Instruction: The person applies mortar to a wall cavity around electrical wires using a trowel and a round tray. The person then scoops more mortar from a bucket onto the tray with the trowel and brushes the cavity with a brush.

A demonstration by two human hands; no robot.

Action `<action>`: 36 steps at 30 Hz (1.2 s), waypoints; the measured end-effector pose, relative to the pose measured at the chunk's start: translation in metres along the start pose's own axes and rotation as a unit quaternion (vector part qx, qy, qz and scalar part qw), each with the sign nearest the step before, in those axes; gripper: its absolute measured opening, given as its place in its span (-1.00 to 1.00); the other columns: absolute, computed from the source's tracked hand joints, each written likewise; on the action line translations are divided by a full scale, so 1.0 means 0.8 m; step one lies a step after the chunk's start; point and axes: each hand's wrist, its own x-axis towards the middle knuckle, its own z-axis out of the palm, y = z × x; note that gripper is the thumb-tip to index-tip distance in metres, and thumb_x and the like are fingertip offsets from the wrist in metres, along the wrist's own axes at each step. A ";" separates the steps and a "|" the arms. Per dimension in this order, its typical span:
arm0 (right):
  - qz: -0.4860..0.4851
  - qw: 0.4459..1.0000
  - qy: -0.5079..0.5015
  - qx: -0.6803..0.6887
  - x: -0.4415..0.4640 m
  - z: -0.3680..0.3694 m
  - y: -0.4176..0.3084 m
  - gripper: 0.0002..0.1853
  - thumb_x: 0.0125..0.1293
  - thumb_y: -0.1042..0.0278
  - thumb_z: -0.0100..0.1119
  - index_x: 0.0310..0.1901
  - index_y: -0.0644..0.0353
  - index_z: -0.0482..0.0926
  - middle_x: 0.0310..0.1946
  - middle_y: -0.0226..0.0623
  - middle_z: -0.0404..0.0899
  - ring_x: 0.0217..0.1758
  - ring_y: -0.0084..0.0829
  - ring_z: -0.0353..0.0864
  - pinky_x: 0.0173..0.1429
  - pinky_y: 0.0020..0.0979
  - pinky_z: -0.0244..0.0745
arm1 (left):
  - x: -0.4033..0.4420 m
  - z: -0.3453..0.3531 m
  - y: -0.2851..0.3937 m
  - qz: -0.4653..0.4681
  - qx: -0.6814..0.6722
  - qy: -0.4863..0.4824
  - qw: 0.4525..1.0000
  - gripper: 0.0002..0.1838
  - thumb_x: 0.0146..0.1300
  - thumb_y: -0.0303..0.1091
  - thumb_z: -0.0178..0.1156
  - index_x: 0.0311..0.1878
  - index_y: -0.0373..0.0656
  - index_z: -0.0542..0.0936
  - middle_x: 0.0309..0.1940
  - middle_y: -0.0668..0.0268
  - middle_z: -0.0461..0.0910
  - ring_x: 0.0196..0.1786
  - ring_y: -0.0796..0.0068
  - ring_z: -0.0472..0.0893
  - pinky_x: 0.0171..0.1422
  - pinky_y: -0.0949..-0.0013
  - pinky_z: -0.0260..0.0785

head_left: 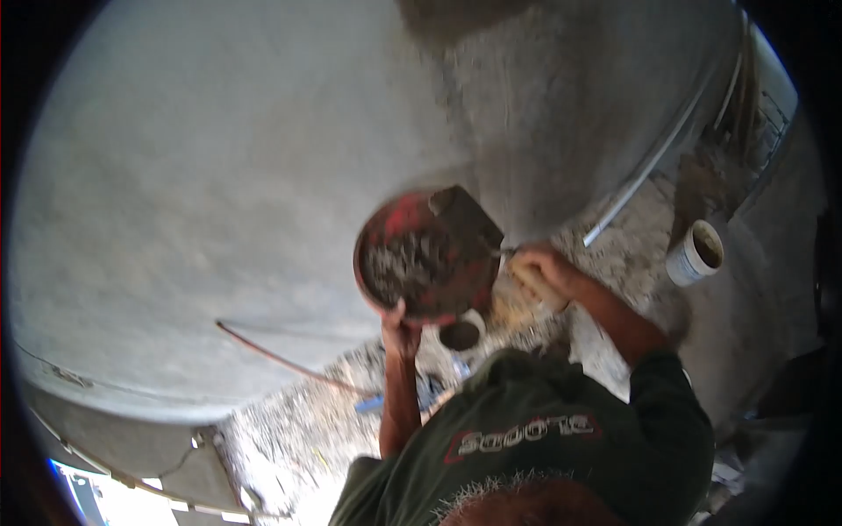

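Trowel [465, 217] over grimy red pan [400, 214]

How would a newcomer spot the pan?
Start at the big grey wall; in front of it are the person's two hands. The left hand grips the round pan, with a trowel blade across its right side. Its red colour sets it apart from the white bucket.

Room left of pan [396, 216]; wall [219, 175] blocks ahead, bucket [480, 324] below.

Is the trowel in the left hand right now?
No, the right hand grips the trowel, while the left hand holds the red basin at its edge.
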 end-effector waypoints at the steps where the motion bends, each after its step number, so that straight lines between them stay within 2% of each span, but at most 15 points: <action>1: -0.019 0.998 -0.008 0.058 -0.002 0.024 -0.017 -0.68 0.31 0.14 0.02 -0.16 0.25 0.55 -0.46 -0.21 0.54 -0.59 -0.41 0.53 -0.59 -0.36 0.44 | -0.001 -0.004 0.007 0.010 0.005 -0.009 1.000 -0.28 0.26 -0.45 0.24 0.47 -0.12 0.21 0.39 0.16 0.35 0.43 0.11 0.34 0.53 -0.08 0.18; 5: -0.184 0.972 -0.027 0.143 0.016 0.059 -0.067 -0.70 0.35 0.18 0.13 -0.08 0.27 0.49 -0.43 -0.24 0.54 -0.56 -0.44 0.54 -0.58 -0.40 0.42 | -0.012 -0.018 0.032 0.009 0.006 0.004 1.000 -0.29 0.25 -0.44 0.25 0.46 -0.13 0.23 0.37 0.14 0.38 0.40 0.09 0.37 0.52 -0.09 0.19; 8: -0.484 0.851 0.197 0.053 0.016 0.071 -0.139 -0.74 0.35 0.34 0.20 -0.03 0.28 0.44 -0.39 -0.25 0.54 -0.50 -0.53 0.54 -0.52 -0.45 0.47 | -0.027 -0.035 0.048 0.023 0.016 0.035 0.999 -0.34 0.24 -0.42 0.26 0.40 -0.23 0.30 0.30 0.12 0.46 0.35 0.10 0.44 0.49 -0.09 0.24; 9: -0.541 0.786 0.300 0.004 0.020 0.054 -0.165 -0.76 0.34 0.41 0.22 -0.04 0.28 0.42 -0.35 -0.24 0.55 -0.47 -0.56 0.53 -0.48 -0.47 0.49 | -0.026 -0.036 0.045 0.033 0.029 0.047 0.998 -0.34 0.24 -0.42 0.26 0.40 -0.24 0.30 0.30 0.12 0.46 0.35 0.10 0.44 0.49 -0.09 0.24; 11: -0.692 0.527 0.473 -0.138 0.021 0.040 -0.216 -0.71 0.30 0.51 0.25 -0.05 0.31 0.35 -0.26 -0.19 0.54 -0.39 -0.57 0.53 -0.38 -0.52 0.52 | -0.053 -0.046 0.069 0.047 0.035 0.050 0.997 -0.34 0.24 -0.38 0.27 0.39 -0.25 0.31 0.30 0.11 0.45 0.35 0.11 0.44 0.49 -0.09 0.24; 16: -0.817 0.231 0.513 -0.124 -0.003 0.022 -0.314 -0.60 0.25 0.65 0.26 -0.01 0.36 0.24 -0.21 -0.12 0.49 -0.28 -0.50 0.53 -0.26 -0.55 0.54 | -0.092 -0.073 0.092 0.050 0.027 0.084 0.995 -0.30 0.24 -0.37 0.24 0.43 -0.25 0.26 0.34 0.10 0.40 0.38 0.09 0.41 0.50 -0.11 0.23; 19: -0.754 0.251 0.590 -0.142 0.026 0.026 -0.312 -0.64 0.30 0.58 0.23 -0.01 0.33 0.24 -0.36 -0.24 0.53 -0.33 -0.49 0.58 -0.25 -0.43 0.62 | -0.108 -0.073 0.089 0.062 0.008 0.112 0.992 -0.25 0.19 -0.43 0.28 0.46 -0.14 0.24 0.33 0.14 0.41 0.36 0.09 0.42 0.50 -0.13 0.22; 21: -0.726 0.426 0.487 -0.233 0.134 -0.028 -0.277 -0.78 0.30 0.49 0.22 -0.11 0.22 0.37 -0.46 -0.27 0.53 -0.38 -0.34 0.58 -0.22 -0.27 0.61 | -0.107 -0.069 0.080 0.070 0.004 0.112 0.991 -0.24 0.19 -0.42 0.28 0.47 -0.14 0.23 0.34 0.13 0.41 0.36 0.09 0.42 0.50 -0.14 0.22; 22: -0.659 0.353 0.568 -0.346 0.163 -0.007 -0.277 -0.88 0.31 0.39 0.18 -0.20 0.16 0.45 -0.47 -0.19 0.57 -0.34 -0.09 0.63 -0.16 -0.06 0.58 | -0.110 -0.067 0.074 0.075 0.006 0.113 0.991 -0.23 0.19 -0.42 0.29 0.47 -0.13 0.23 0.34 0.13 0.40 0.36 0.08 0.41 0.50 -0.14 0.22; 23: -0.468 0.610 0.482 -0.420 0.146 0.033 -0.264 -0.84 0.29 0.41 0.14 -0.14 0.19 0.45 -0.38 -0.05 0.62 -0.24 0.07 0.64 -0.11 0.02 0.55 | -0.113 -0.070 0.071 0.059 -0.020 0.118 0.991 -0.21 0.18 -0.42 0.29 0.48 -0.13 0.21 0.36 0.13 0.37 0.36 0.07 0.41 0.50 -0.14 0.22; 24: -0.372 0.658 0.400 -0.519 0.152 0.043 -0.236 -0.77 0.28 0.39 0.14 -0.08 0.23 0.43 -0.31 0.05 0.65 -0.16 0.11 0.66 -0.10 0.06 0.54 | -0.120 -0.069 0.069 0.055 -0.021 0.122 0.991 -0.21 0.18 -0.42 0.29 0.48 -0.13 0.21 0.36 0.13 0.37 0.36 0.07 0.41 0.50 -0.14 0.22; 26: -0.367 0.670 0.322 -0.559 0.128 0.084 -0.133 -0.62 0.25 0.35 0.18 0.07 0.27 0.42 -0.33 0.12 0.63 -0.23 0.13 0.67 -0.15 -0.01 0.58 | -0.112 -0.067 0.070 0.066 -0.017 0.084 0.994 -0.26 0.24 -0.41 0.24 0.47 -0.22 0.20 0.39 0.08 0.34 0.42 0.06 0.36 0.53 -0.13 0.18; 27: -0.520 0.648 0.257 -0.494 0.120 0.097 -0.093 -0.63 0.22 0.44 0.16 0.06 0.33 0.40 -0.39 0.09 0.60 -0.37 0.07 0.64 -0.29 -0.05 0.56 | -0.087 -0.063 0.060 0.077 -0.033 0.074 0.994 -0.26 0.24 -0.41 0.24 0.47 -0.22 0.20 0.39 0.08 0.34 0.42 0.06 0.36 0.53 -0.13 0.18; 32: -0.351 0.815 0.123 -0.444 0.035 0.130 -0.031 -0.63 0.23 0.40 0.24 -0.01 0.32 0.33 -0.38 0.03 0.60 -0.35 0.11 0.64 -0.32 -0.09 0.53 | -0.104 -0.058 0.079 0.059 0.009 0.061 0.996 -0.23 0.23 -0.42 0.25 0.48 -0.19 0.18 0.38 0.10 0.34 0.39 0.08 0.37 0.53 -0.08 0.18; 36: -0.314 0.852 0.048 -0.416 -0.022 0.135 -0.026 -0.60 0.30 0.23 0.30 -0.04 0.38 0.43 -0.37 -0.07 0.59 -0.38 -0.19 0.67 -0.30 -0.20 0.57 | -0.101 -0.056 0.090 0.047 -0.003 0.046 0.998 -0.20 0.20 -0.45 0.27 0.50 -0.19 0.15 0.38 0.10 0.34 0.41 0.06 0.35 0.53 -0.06 0.17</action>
